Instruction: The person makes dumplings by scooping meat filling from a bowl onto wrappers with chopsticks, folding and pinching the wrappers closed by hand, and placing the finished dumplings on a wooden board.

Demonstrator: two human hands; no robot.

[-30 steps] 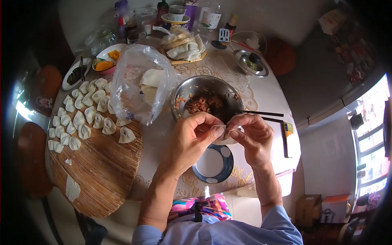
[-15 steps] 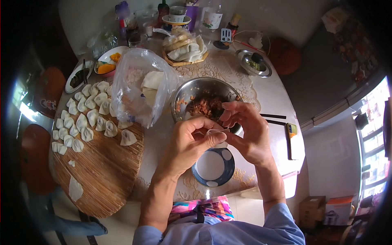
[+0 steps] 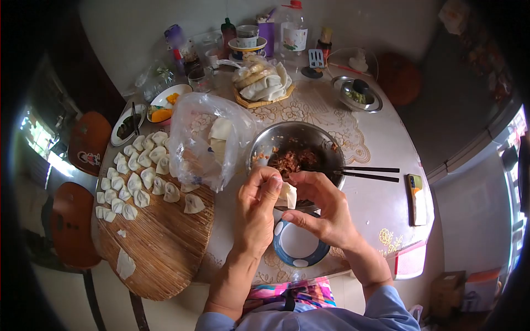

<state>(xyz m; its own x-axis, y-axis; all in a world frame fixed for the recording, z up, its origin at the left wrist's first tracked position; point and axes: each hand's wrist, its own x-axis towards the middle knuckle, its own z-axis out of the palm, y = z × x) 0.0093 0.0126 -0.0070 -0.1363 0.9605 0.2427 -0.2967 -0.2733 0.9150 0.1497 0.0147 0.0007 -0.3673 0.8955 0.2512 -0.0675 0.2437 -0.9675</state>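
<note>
Between the thumb and fingers of my left hand (image 3: 255,212) is a folded wonton (image 3: 289,194), pale and partly hidden by the hand. My right hand (image 3: 326,212) curves around its right side, thumb below and fingers above, spread apart; whether the fingertips touch it I cannot tell. Just behind my hands is a steel bowl (image 3: 256,144) with reddish minced filling (image 3: 298,160). Under my hands sits a blue-rimmed dish (image 3: 301,261) with a white inside. Several finished wontons (image 3: 142,197) lie in rows on a round wooden board (image 3: 165,251) at the left.
A clear plastic bag (image 3: 187,143) with wrappers (image 3: 222,129) lies left of the bowl. Black chopsticks (image 3: 372,170) rest on the bowl's right rim. A phone (image 3: 417,198) lies near the right edge. Bottles, plates and a basket (image 3: 265,102) stand at the back.
The view has shifted, so the table appears farther right. My right thumb and fingers have spread from the wonton, which now shows folded in my left hand.
</note>
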